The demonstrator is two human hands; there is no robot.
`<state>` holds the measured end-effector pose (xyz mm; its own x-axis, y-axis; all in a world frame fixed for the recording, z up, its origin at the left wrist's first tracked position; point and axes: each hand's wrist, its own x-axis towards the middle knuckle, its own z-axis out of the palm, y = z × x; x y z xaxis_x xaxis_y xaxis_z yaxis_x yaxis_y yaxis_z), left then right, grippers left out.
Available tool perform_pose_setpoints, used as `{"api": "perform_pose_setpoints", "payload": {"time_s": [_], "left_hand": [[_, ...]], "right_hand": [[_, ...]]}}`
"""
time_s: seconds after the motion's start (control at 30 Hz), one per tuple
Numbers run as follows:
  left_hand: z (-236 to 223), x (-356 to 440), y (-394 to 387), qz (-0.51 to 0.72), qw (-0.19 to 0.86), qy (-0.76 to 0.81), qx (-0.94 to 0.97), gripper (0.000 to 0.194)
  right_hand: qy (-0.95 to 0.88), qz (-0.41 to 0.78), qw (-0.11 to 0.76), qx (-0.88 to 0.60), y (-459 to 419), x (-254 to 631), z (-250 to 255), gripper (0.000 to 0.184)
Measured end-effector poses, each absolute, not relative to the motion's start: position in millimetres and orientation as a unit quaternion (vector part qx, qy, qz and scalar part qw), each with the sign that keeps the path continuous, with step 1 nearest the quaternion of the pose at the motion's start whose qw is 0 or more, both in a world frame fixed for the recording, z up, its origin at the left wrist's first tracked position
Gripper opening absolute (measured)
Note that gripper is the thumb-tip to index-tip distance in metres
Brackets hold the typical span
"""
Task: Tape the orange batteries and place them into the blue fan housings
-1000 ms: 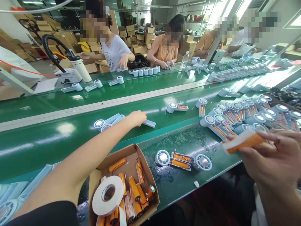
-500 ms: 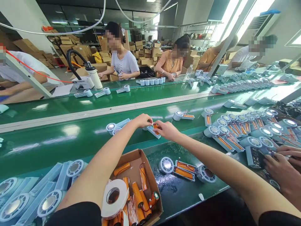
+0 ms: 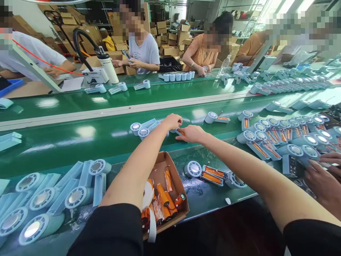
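Green belt: R hand touches orange batt.

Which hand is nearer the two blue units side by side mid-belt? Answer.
Left. The left hand is just right of the blue units; the right hand is farther right.

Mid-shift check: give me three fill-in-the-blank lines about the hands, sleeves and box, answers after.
1. The left hand and right hand are over a belt whose colour is ____.
2. The cardboard box holds wrapped cylinders coloured ____.
3. Both of the person's sleeves are ____.
Missing words: green; orange; black.
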<state>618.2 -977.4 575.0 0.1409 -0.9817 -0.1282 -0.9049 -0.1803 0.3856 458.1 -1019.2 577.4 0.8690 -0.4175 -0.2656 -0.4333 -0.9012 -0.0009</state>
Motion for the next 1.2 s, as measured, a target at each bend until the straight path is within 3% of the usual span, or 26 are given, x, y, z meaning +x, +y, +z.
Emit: {"api": "perform_pose_setpoints", "payload": {"time_s": [0.1,0.23,0.33,0.37,0.53,0.6,0.7,0.77,0.87,0.93,1.03,1.1,1.17,1.2], "left_hand": [[589,606,-968,-0.165,0.138,-0.615,0.758,0.024],[614,595,-898,-0.128,0.202,-0.593,0.769,0.041],[631,587,-799,-0.120,0.245,-0.591,0.759,0.020],[635,583,-763,-0.134,0.251,-0.599,0.748,0.021],[623,566,-631,-0.215,0.116,-0.642,0.727,0.036],[608,561,-611,-0.195,0.082,-0.643,0.736,0.035],[592,550,-595,-0.091,0.118,-0.657,0.739,0.026],[589,538,-586,0.022,0.171,-0.653,0.738,0.023],[593,522,-575,0.148,0.230,-0.633,0.724,0.026],[596,519,-569,0.185,0.244,-0.627,0.716,0.031],[595,526,-558,0.205,0.259,-0.571,0.752,0.039],[591,532,-549,0.213,0.280,-0.504,0.789,0.040],[586,535,-541,0.221,0.296,-0.462,0.806,0.040],[582,535,-538,0.225,0.297,-0.461,0.805,0.041]], "right_hand": [[0.198,0.143,0.018,-0.970,-1027,465,582,0.044],[0.192,0.146,0.007,-0.970,-1038,466,586,0.039],[0.200,0.134,0.004,-0.971,-1042,460,580,0.041],[0.203,0.132,0.005,-0.970,-1042,458,577,0.042],[0.225,0.128,0.000,-0.966,-1040,459,585,0.032],[0.244,0.110,-0.006,-0.963,-1030,462,598,0.029],[0.259,0.044,-0.015,-0.965,-990,453,615,0.040],[0.212,-0.006,0.061,-0.975,-944,435,619,0.046],[0.012,0.015,0.399,-0.917,-860,394,612,0.057],[-0.110,0.066,0.527,-0.840,-810,369,601,0.056],[-0.281,0.161,0.546,-0.773,-772,349,591,0.059],[-0.334,0.200,0.501,-0.773,-776,349,593,0.043],[-0.300,0.158,0.444,-0.829,-798,361,600,0.022],[-0.271,0.124,0.403,-0.865,-812,370,602,0.022]]}}
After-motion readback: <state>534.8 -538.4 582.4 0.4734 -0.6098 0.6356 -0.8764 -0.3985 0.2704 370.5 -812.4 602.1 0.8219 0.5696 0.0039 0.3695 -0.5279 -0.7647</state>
